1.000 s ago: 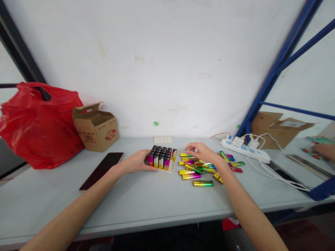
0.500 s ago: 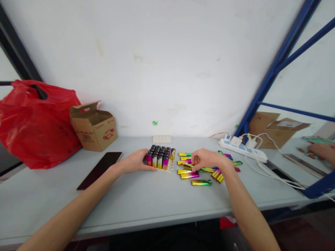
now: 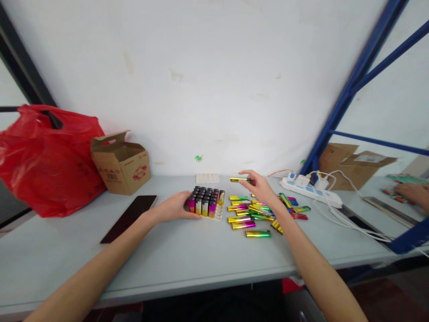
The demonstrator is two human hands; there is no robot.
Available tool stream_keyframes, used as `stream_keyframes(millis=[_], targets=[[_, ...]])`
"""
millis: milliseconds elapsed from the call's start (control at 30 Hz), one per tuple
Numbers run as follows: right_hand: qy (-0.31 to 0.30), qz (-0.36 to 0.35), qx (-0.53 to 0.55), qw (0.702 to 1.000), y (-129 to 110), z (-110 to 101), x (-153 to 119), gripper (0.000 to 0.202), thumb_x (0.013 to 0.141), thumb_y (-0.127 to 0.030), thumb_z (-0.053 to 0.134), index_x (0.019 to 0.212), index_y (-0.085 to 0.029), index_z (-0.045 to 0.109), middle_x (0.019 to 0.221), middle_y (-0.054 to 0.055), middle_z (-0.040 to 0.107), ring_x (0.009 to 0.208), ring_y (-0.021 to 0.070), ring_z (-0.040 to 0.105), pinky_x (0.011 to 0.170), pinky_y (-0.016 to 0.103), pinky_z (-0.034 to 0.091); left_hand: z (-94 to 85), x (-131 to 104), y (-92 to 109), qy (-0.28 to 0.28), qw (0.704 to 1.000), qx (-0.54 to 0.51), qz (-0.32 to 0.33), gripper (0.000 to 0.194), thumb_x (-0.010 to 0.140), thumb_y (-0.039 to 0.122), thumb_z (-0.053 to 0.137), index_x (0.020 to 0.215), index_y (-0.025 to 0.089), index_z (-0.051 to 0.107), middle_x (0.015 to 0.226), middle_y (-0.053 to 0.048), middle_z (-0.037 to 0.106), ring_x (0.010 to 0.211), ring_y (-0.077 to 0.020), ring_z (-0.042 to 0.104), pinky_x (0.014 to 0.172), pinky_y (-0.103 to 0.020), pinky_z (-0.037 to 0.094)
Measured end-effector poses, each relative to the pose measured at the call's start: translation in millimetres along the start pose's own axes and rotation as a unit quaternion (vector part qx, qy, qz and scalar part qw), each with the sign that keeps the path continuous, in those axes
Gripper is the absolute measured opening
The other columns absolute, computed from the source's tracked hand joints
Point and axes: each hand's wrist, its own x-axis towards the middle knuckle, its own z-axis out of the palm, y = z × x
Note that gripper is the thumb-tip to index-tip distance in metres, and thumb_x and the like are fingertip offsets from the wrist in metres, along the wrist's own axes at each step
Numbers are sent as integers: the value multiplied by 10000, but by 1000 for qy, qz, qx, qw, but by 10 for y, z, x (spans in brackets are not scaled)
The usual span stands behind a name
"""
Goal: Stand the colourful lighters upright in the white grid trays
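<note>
Upright lighters (image 3: pixel 205 202) with black tops stand in rows in a white slotted tray (image 3: pixel 219 213). Along the tray's right side several slots show bare, with one gold lighter (image 3: pixel 221 197) at the back of that row. My left hand (image 3: pixel 174 206) is curled round the left side of this block, thumb at the front. Above the back of a loose pile of shiny lighters (image 3: pixel 251 212), my right hand (image 3: pixel 257 184) pinches a gold-green lighter (image 3: pixel 239 179) held level, its end pointing left. The pile's lighters lie flat in gold, magenta, green and red.
A second white tray (image 3: pixel 207 178) lies by the wall. To the left are a dark phone-like slab (image 3: pixel 129 219), an open carton (image 3: pixel 122 165) and a red plastic bag (image 3: pixel 53 161). At right are a power strip (image 3: pixel 311 191), cables, a blue frame (image 3: pixel 355 85) and another person's hand (image 3: pixel 410 192).
My right hand has risen from the pile toward the wall, lifting a gold-green lighter. My left hand stays at the tray of lighters.
</note>
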Motion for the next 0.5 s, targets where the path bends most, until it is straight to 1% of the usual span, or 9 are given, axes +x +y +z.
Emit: stream_keyframes(millis=[67, 133, 167, 233, 300, 333, 400, 467, 500], targets=[[15, 27, 76, 997, 87, 169, 32, 486, 865, -635, 690, 1032, -179, 707, 651, -45, 530, 616, 147, 467, 608, 281, 383, 0, -2, 8, 3, 1000, -18, 11, 723, 629, 760, 809, 1070, 198, 695, 1046, -87, 770, 938, -333, 707, 807, -377, 535], [19, 64, 160, 985, 129, 319, 41, 528, 813, -716, 701, 873, -192, 657, 676, -29, 546, 654, 153, 512, 640, 286, 440, 2, -5, 12, 3, 999, -35, 22, 719, 632, 735, 821, 1104, 207, 696, 1090, -80, 773, 976, -334, 710, 845, -377, 539], [16, 83, 203, 975, 127, 377, 37, 552, 808, -751, 682, 844, -203, 623, 705, -19, 565, 682, 158, 543, 661, 290, 471, 3, -5, 13, 2, 999, -36, 22, 717, 636, 730, 823, 1109, 207, 694, 1102, -80, 772, 986, -334, 710, 858, -379, 540], [-3, 110, 286, 952, 81, 452, 13, 574, 828, -794, 625, 855, -224, 563, 785, 0, 612, 734, 170, 601, 678, 301, 521, 5, -6, 10, 1, 1000, -26, 13, 711, 637, 734, 822, 1087, 199, 691, 1096, -86, 771, 986, -339, 710, 860, -387, 544], [-41, 120, 338, 933, 4, 481, -18, 562, 857, -800, 586, 898, -244, 519, 794, -5, 623, 694, 166, 611, 629, 302, 534, 5, -6, 8, -2, 1000, -18, 9, 706, 640, 737, 823, 1071, 195, 687, 1093, -90, 768, 993, -345, 709, 861, -392, 546], [-57, 121, 349, 927, -34, 485, -32, 546, 867, -790, 585, 926, -253, 508, 761, -23, 601, 630, 152, 579, 575, 287, 512, 3, -7, 8, -4, 1000, -19, 11, 702, 645, 730, 824, 1079, 195, 685, 1104, -90, 767, 1003, -346, 709, 868, -392, 547], [-73, 127, 348, 926, -93, 490, -51, 513, 884, -762, 591, 980, -266, 502, 678, -73, 497, 497, 110, 436, 459, 236, 393, -1, -10, 11, -11, 999, -28, 20, 694, 665, 709, 826, 1114, 200, 681, 1133, -85, 765, 1022, -343, 710, 887, -388, 547], [-70, 138, 326, 933, -116, 507, -59, 501, 896, -755, 578, 969, -266, 496, 640, -100, 378, 449, 86, 285, 413, 209, 248, -4, -15, 16, -11, 999, -36, 25, 702, 675, 697, 829, 1147, 200, 680, 1141, -84, 766, 1025, -341, 713, 888, -384, 548], [-63, 141, 308, 939, -114, 521, -60, 509, 901, -764, 561, 925, -262, 482, 632, -102, 337, 449, 84, 248, 413, 211, 209, -5, -17, 18, -9, 999, -37, 26, 709, 673, 697, 832, 1152, 196, 682, 1133, -86, 769, 1017, -342, 716, 880, -383, 549]])
